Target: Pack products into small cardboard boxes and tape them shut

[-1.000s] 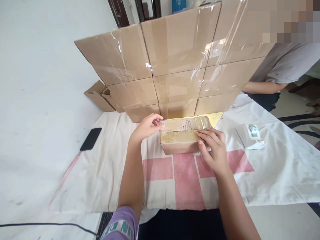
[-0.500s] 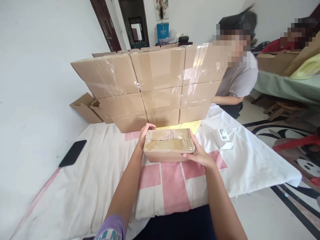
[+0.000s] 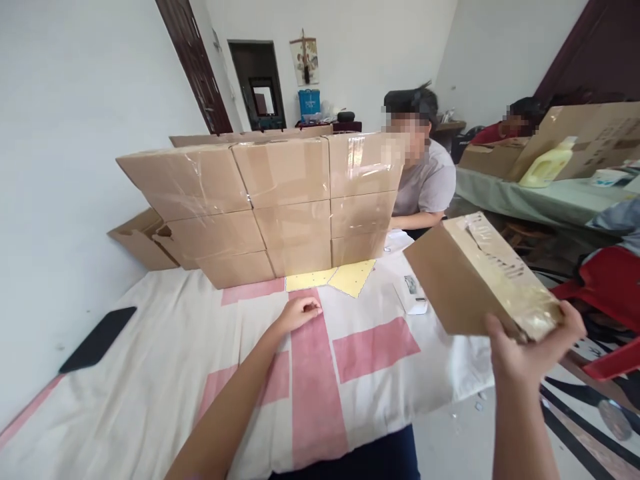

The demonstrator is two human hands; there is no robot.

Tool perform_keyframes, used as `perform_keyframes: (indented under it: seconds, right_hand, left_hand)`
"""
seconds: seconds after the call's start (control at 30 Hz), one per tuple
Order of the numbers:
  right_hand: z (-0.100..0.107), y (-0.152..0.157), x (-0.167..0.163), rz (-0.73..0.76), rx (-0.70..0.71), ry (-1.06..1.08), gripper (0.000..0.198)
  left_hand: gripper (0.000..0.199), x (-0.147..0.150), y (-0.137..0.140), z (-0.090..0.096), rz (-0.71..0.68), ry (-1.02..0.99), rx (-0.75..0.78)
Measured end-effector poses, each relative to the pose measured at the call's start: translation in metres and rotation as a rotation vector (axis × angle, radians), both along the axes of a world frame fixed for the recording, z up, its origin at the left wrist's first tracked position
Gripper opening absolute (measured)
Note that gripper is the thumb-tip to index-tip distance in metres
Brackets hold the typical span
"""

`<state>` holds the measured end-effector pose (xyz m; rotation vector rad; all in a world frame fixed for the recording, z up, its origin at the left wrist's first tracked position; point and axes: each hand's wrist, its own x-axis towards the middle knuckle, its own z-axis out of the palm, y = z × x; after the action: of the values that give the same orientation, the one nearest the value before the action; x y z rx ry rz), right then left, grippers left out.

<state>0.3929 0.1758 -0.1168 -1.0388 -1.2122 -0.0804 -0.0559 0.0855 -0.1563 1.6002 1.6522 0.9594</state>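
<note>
My right hand [image 3: 533, 340] grips one end of a taped cardboard box [image 3: 460, 280], thumb on one side and fingers on the other. The box is tilted and raised off to the right, past the table's edge. My left hand [image 3: 300, 312] is over the cloth, its fingers curled in with nothing visible in them. Ahead of it lie yellow sheets [image 3: 353, 279] at the foot of a stack of taped cardboard boxes [image 3: 293, 200]. Between the stack and the held box sits a small white box [image 3: 413, 295].
The table bears a white and pink cloth [image 3: 250, 373]. A black flat object [image 3: 99, 340] lies by the left wall. A person [image 3: 433, 177] is behind the stack's right end. A red plastic chair [image 3: 605, 293] stands at right, near a second table with a yellow jug [image 3: 547, 163].
The taped box has gone from the table in front of me up and to the right in my right hand. My left hand has let go of it. The view has shifted right.
</note>
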Motion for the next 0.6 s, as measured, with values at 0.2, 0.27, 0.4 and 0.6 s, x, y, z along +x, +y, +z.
perform_keyframes:
  seconds: [0.2, 0.27, 0.4, 0.6]
  right_hand:
    - [0.001, 0.117, -0.058, -0.075, -0.456, -0.22, 0.11]
    - [0.016, 0.134, -0.082, -0.017, -0.652, -0.309, 0.124]
    - [0.055, 0.132, -0.114, 0.025, -0.896, -0.468, 0.128]
    - [0.054, 0.061, -0.193, 0.18, -0.392, -0.668, 0.079]
  left_hand:
    - [0.027, 0.004, 0.0, 0.001, -0.02, 0.234, 0.016]
    - [0.025, 0.008, -0.005, 0.003, -0.035, 0.279, 0.044]
    - [0.019, 0.022, -0.04, 0.004, -0.063, 0.342, 0.127]
    - [0.056, 0.009, -0.154, -0.01, -0.148, 0.509, 0.146]
